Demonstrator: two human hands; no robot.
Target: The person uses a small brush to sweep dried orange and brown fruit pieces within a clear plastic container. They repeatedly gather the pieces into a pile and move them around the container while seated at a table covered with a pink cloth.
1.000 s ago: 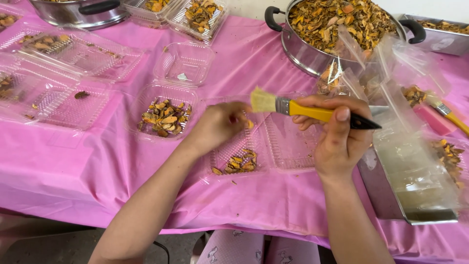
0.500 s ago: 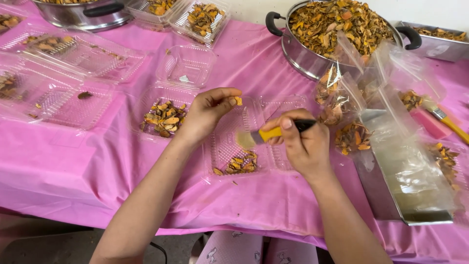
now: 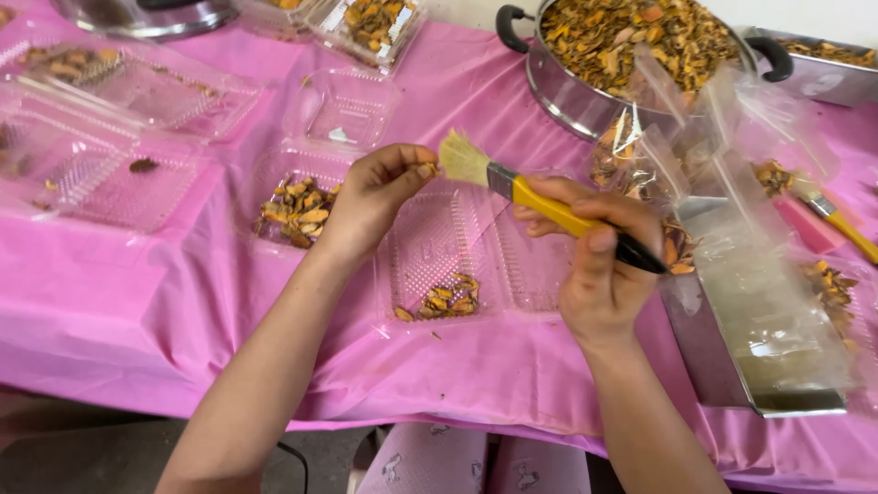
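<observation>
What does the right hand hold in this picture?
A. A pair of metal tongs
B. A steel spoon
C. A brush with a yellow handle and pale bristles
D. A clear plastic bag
C: the right hand grips a brush with a yellow handle, and its pale bristles point toward the small orange piece pinched in the left hand.
</observation>
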